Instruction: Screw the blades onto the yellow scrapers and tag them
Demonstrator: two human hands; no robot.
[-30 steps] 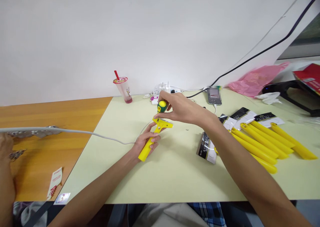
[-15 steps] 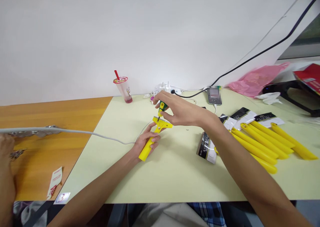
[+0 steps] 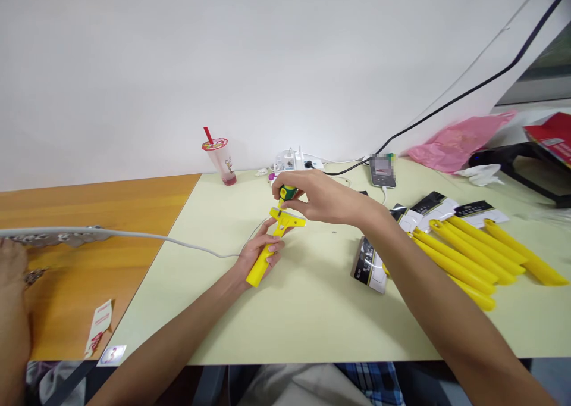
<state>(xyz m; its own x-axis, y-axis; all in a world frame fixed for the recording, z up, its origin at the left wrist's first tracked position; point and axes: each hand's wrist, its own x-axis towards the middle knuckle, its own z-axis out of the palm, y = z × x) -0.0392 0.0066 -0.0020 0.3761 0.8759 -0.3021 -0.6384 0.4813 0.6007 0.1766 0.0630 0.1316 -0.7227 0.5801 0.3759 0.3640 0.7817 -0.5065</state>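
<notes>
My left hand [image 3: 259, 252] is wrapped round the handle of a yellow scraper [image 3: 262, 264], its wide head pointing up and away from me. In my right hand [image 3: 307, 194] is a green and yellow screwdriver [image 3: 286, 194], gripped from above by the handle. The screwdriver's lower end meets the scraper's head at its left part; the exact contact is too small to make out. A tiny metal piece [image 3: 334, 232] lies on the table to the right of the scraper.
Several yellow-handled tools [image 3: 468, 251] with black and white packaging lie at right. Behind stand a plastic cup [image 3: 222, 161], a power strip [image 3: 289, 160] and a phone [image 3: 382, 171]. A grey cable [image 3: 178, 241] crosses from the left, where another person's arm [image 3: 12, 299] rests.
My right hand has lowered slightly and its fingers have turned on the screwdriver, which now leans differently. The scraper and my left hand have shifted only a little to the left.
</notes>
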